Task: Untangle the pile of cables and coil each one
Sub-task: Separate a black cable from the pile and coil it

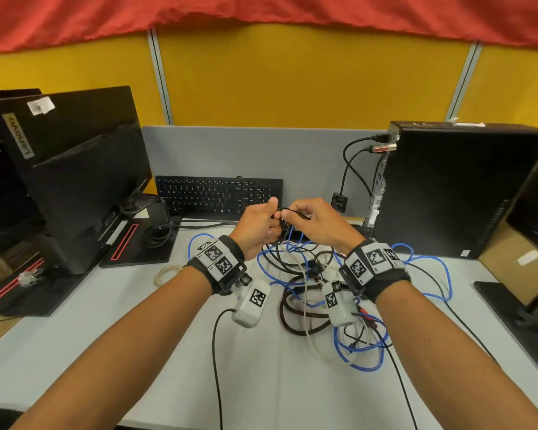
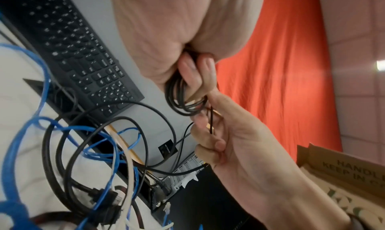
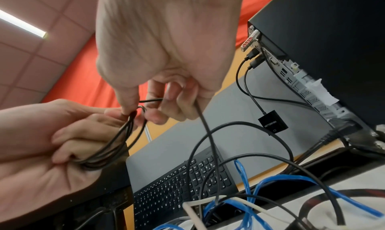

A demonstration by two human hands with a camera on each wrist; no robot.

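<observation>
Above the middle of the desk (image 1: 261, 383), a little toward 12 o'clock from the pile of cables (image 1: 317, 293), my two hands meet close together. My left hand (image 1: 257, 226) is closed around a small coil of thin black cable (image 2: 183, 100); several loops hang from its fingers. My right hand (image 1: 316, 223), touching it from the 3 o'clock side, pinches the free part of the same cable between thumb and fingertips. From this pinch the cable goes down, toward 6 o'clock, into the pile, so its long axis is nearly vertical between my hands and the desk. I judge that the next loop depends on this hanging part: the right hand is nearer to it and must feed it to the coil. The head view shows the whole pile, with the blue cable (image 1: 429, 265), a white one and a dark braided one crossing each other, but the coil is almost hidden there. The wrist views show the loops clearly. In the right wrist view the black cable (image 3: 208, 134) drops between blue and white ones, so it could catch.
</observation>
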